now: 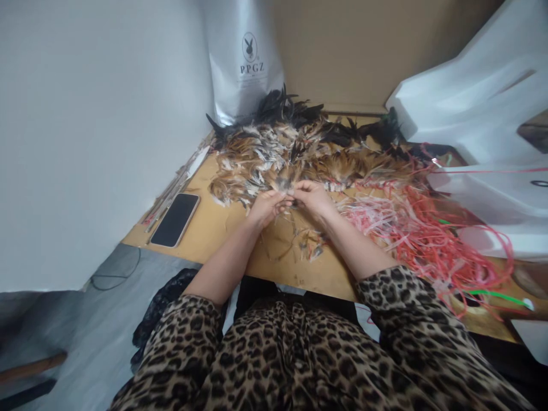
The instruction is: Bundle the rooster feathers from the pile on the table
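our left hand [269, 206] and right hand [313, 197] meet, each grip pinched on a small feather bunch [286, 185] beside the feather pile [295, 151] on the desk [214, 225].

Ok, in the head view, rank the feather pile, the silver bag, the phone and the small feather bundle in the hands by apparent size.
1. Feather pile
2. Silver bag, though it stands farther back, so unsure
3. Phone
4. Feather bundle, pinched between left hand and right hand
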The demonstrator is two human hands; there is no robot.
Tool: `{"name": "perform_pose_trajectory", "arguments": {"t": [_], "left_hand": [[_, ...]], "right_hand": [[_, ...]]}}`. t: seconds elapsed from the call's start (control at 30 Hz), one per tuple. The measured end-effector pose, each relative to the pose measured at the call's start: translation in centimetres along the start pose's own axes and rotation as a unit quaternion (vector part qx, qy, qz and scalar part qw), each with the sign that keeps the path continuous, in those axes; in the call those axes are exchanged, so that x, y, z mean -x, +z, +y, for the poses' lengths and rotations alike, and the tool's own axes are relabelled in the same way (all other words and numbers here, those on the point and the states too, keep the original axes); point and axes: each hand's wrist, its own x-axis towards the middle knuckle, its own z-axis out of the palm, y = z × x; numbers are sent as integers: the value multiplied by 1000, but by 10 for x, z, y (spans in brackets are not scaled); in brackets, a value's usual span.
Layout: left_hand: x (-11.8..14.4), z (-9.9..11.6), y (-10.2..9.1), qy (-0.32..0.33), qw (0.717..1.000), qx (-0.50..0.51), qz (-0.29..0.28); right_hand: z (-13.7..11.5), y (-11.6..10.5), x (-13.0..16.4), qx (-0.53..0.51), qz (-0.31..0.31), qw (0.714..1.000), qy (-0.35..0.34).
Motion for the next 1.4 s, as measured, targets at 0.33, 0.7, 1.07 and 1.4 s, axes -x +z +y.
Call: {"name": "perform_pose_trajectory", "arguments": {"t": [0.33, 0.7, 1.07, 1.4], "left_hand": [[-2, -4, -2, 35, 998, -48, 1], [1, -1, 1, 33, 997, -64, 2], [2, -1, 0, 57, 995, -76, 3], [-1, 1, -1, 89, 979, -182, 4]], "right_hand": [[2, -2, -3, 49, -22, 998, -28], [0, -2, -2, 37, 1, 999, -39], [7, -1, -3, 11, -2, 998, -63], [-1, -3, 0, 83, -3, 994, -72]]}}
